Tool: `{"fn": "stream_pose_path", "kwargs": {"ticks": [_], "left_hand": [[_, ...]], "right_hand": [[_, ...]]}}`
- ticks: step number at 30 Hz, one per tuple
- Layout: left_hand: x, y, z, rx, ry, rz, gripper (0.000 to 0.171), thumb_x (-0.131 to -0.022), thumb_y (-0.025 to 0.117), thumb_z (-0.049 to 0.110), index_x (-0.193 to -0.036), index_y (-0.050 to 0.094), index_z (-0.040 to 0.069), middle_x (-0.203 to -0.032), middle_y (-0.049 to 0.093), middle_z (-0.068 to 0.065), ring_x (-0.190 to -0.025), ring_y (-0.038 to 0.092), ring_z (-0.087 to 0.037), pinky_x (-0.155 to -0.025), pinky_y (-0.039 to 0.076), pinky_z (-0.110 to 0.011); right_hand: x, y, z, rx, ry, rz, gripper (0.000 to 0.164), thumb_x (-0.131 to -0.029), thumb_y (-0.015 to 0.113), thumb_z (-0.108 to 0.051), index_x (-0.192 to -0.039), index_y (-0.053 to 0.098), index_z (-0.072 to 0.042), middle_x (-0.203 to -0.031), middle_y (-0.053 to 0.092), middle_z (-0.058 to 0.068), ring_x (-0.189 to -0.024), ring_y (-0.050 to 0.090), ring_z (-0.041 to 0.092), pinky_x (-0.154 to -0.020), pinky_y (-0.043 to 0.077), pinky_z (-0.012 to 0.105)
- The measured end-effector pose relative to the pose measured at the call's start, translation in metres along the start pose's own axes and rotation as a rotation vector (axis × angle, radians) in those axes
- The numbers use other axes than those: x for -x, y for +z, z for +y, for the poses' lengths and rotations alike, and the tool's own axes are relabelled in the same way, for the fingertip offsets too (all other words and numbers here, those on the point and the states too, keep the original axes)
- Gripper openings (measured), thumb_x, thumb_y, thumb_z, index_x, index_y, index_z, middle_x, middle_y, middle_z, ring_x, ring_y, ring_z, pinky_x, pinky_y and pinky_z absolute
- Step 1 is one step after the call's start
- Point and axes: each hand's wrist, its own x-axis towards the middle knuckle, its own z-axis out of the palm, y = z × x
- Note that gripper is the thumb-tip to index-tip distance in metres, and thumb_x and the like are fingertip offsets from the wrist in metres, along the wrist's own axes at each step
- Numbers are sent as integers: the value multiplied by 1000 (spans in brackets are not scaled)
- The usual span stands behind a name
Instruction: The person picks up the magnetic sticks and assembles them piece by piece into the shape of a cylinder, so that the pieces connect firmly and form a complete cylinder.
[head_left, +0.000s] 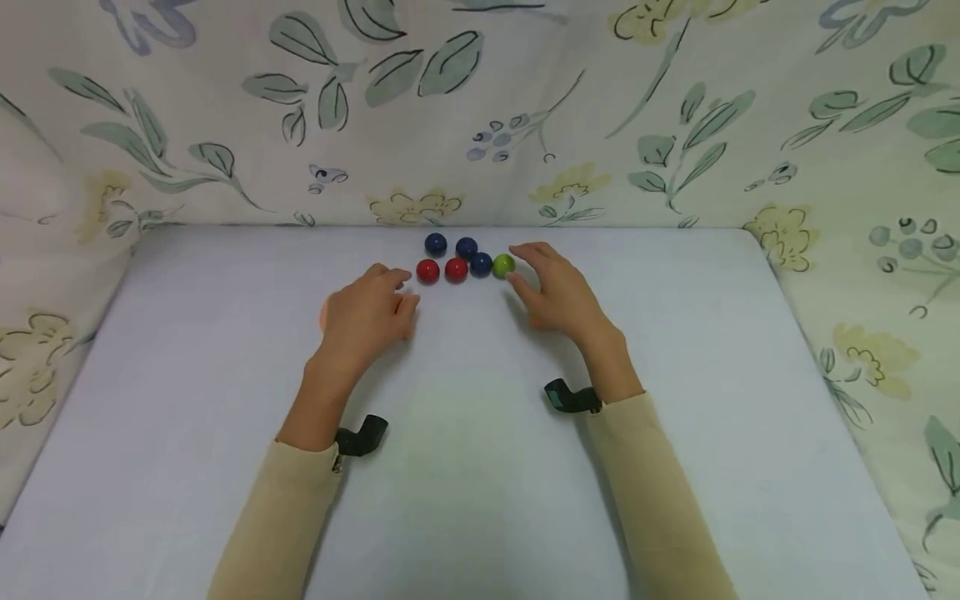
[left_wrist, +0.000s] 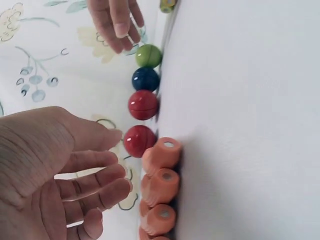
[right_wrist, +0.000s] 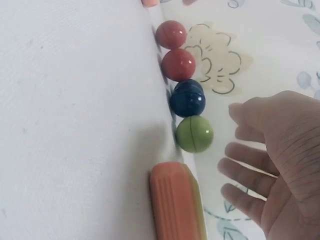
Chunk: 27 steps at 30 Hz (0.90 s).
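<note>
In the head view, two glossy red balls (head_left: 428, 271) (head_left: 456, 270), three dark blue balls (head_left: 481, 265) and one green ball (head_left: 503, 266) cluster near the table's far edge. My left hand (head_left: 367, 312) hovers left of the red balls, fingers loosely bent and holding nothing. Below it in the left wrist view stand several orange knobbly pieces (left_wrist: 165, 152) with pale dots, mostly hidden by the hand in the head view. My right hand (head_left: 558, 292) is beside the green ball, thumb and fingers spread; the right wrist view shows a gap between them.
An orange ribbed block (right_wrist: 175, 200) with a yellow-green side lies near the green ball in the right wrist view; the right hand covers it in the head view. The white table (head_left: 465, 467) meets a floral cloth (head_left: 420, 142) at its far edge.
</note>
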Motion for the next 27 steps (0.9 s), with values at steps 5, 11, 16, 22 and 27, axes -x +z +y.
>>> {"fn": "stream_pose_path", "kwargs": {"ticks": [5,11,16,22,27], "left_hand": [[7,6,-2,27,-31,50,33,-103,63,22,-127,74,3,-103,71,-15,-76,65,-28,-57,47,-35],[9,11,2,33,-48,61,22,-101,65,19,-109,78,3,-100,72,-15,-82,65,-29,-66,48,-40],[10,12,7,8,-56,53,24,-103,66,22,-108,79,3,-102,75,-15,-89,68,-31,-78,50,-45],[9,16,11,-30,-45,34,27,-103,69,29,-111,81,6,-99,77,-14,-82,69,-30,-74,46,-42],[9,19,11,7,-2,20,27,-101,73,27,-114,79,4,-78,75,-13,-66,60,-26,-55,38,-31]], "right_hand": [[-3,6,-1,11,-11,15,49,-108,61,-30,-152,55,-9,-157,54,10,-148,52,31,-124,42,50],[-7,12,-4,48,-53,-1,50,-107,63,-25,-153,54,-7,-162,50,12,-152,48,32,-125,41,50],[-8,16,-5,71,-75,0,51,-106,66,-24,-152,55,-6,-163,50,12,-153,47,32,-127,39,49],[-7,19,-4,107,-93,17,49,-105,67,-21,-150,57,-4,-152,57,15,-144,55,32,-123,44,46],[-5,19,-5,112,-80,31,44,-103,68,-13,-145,62,-3,-145,59,17,-135,60,33,-117,49,47]]}}
